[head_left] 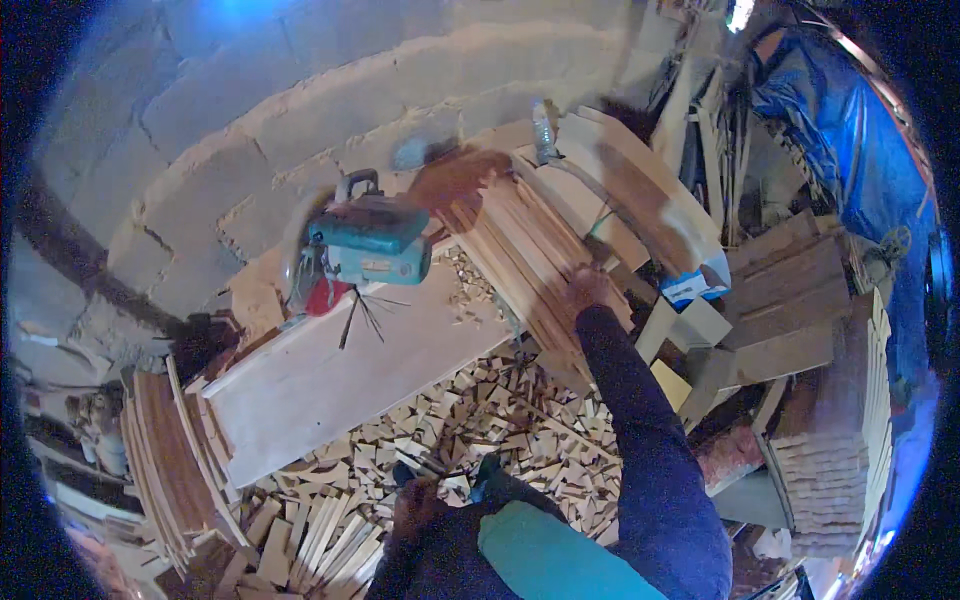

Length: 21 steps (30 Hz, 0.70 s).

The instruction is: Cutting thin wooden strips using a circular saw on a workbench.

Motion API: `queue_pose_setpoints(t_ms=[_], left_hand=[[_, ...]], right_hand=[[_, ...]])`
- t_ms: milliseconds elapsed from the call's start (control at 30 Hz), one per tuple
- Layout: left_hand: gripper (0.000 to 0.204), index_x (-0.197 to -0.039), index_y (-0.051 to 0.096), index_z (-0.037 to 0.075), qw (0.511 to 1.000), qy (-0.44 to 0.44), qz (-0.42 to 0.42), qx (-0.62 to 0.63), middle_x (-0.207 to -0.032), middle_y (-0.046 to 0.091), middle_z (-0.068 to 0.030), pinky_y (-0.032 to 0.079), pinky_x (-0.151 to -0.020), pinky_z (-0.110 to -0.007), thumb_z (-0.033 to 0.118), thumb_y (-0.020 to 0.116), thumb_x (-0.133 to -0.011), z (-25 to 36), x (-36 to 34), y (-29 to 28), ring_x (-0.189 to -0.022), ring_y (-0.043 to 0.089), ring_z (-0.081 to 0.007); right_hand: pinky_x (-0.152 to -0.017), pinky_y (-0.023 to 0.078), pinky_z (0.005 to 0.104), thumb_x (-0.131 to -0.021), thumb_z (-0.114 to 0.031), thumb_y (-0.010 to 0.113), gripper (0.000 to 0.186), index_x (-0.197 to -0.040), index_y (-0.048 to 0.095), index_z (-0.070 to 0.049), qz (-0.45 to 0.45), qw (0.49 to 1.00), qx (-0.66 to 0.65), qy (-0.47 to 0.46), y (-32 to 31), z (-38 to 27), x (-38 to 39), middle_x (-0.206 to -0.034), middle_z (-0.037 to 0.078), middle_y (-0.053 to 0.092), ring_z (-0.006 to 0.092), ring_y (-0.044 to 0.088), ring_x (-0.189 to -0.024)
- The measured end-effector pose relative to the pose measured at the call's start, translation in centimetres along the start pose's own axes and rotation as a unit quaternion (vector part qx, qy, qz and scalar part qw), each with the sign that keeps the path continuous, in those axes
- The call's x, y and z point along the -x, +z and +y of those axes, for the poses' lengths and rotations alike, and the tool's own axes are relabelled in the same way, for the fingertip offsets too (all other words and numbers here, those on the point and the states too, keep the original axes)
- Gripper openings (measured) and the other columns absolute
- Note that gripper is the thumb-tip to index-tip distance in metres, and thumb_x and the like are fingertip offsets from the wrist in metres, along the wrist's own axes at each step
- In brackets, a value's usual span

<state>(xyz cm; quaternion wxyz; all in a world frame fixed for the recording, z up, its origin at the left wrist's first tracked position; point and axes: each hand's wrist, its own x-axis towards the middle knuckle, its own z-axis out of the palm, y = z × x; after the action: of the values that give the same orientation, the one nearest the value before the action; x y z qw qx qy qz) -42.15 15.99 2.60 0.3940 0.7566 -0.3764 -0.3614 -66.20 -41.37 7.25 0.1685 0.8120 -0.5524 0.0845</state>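
Note:
My right arm stretches forward over a stack of long wooden strips (530, 240). At the stack's right side my right hand (588, 288) lies on the strips, its fingers curled over one of them. My left hand (415, 508) hangs low in front of my body, above a heap of small wood offcuts (470, 410); its fingers are dark and cannot be made out. A teal power saw (370, 245) with a dark top handle stands left of the strips, on a long pale board (350, 375).
Offcuts cover the floor around my feet. Curved planks (165, 460) stand at the left. On the right are stacked boards (820, 470), a cardboard box (700, 325) and a blue tarp (830, 130). A plastic bottle (543, 132) stands by the block wall (330, 110).

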Motion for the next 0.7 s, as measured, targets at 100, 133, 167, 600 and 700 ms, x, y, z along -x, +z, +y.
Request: queue_pose_setpoints(t_ms=[100,133,167,600,700], left_hand=[[0.023,-0.106,0.067,0.006,0.995,-0.026,0.039,0.092,-0.089,0.071,-0.0122,0.054,-0.072,-0.040,0.029,0.068,-0.101,1.5,0.2,-0.6,-0.076,0.068,-0.0242],[0.026,-0.111,0.065,0.003,0.985,-0.068,0.013,0.158,-0.095,0.073,-0.0166,0.055,-0.076,-0.042,0.027,0.066,-0.101,1.4,0.5,-0.6,-0.084,0.071,-0.0258],[0.025,-0.112,0.065,0.003,0.999,-0.035,0.014,0.033,-0.096,0.072,-0.0183,0.055,-0.076,-0.044,0.025,0.065,-0.099,0.8,0.1,-1.0,-0.086,0.070,-0.0296],[0.034,-0.120,0.053,0.001,0.933,-0.124,0.287,-0.179,-0.103,0.066,-0.0249,0.053,-0.074,-0.051,0.019,0.064,-0.094,-8.9,0.1,-23.4,-0.092,0.066,-0.0443],[0.034,-0.116,0.052,0.000,0.888,-0.092,0.376,-0.247,-0.103,0.065,-0.0266,0.052,-0.077,-0.055,0.019,0.065,-0.092,-11.3,0.8,-30.1,-0.091,0.064,-0.0485]], right_hand=[[-0.085,0.053,0.0491,-0.094,-0.034,0.062,0.033,-0.112,0.065,-0.005,0.010,1.000,-0.008,-0.025,2.9,0.7,0.3,-0.107,0.017,0.066,0.0336,0.066,-0.095],[-0.085,0.053,0.0478,-0.095,-0.032,0.061,0.031,-0.112,0.064,-0.006,-0.005,0.999,-0.042,-0.033,4.2,1.5,0.4,-0.107,0.017,0.065,0.0328,0.065,-0.095],[-0.086,0.053,0.0464,-0.096,-0.030,0.060,0.029,-0.112,0.063,-0.006,-0.016,0.995,-0.084,-0.045,5.4,2.7,0.3,-0.107,0.016,0.065,0.0320,0.064,-0.095],[-0.083,0.049,0.0371,-0.085,0.005,0.066,0.021,-0.099,0.056,-0.007,-0.038,0.746,-0.541,-0.386,-28.8,-16.0,14.1,-0.096,0.011,0.062,0.0244,0.061,-0.089],[-0.065,0.049,0.0385,-0.067,-0.005,0.078,0.024,-0.081,0.062,-0.015,-0.013,0.613,-0.629,-0.478,-43.3,-24.2,17.0,-0.082,0.004,0.065,0.0243,0.062,-0.070]])
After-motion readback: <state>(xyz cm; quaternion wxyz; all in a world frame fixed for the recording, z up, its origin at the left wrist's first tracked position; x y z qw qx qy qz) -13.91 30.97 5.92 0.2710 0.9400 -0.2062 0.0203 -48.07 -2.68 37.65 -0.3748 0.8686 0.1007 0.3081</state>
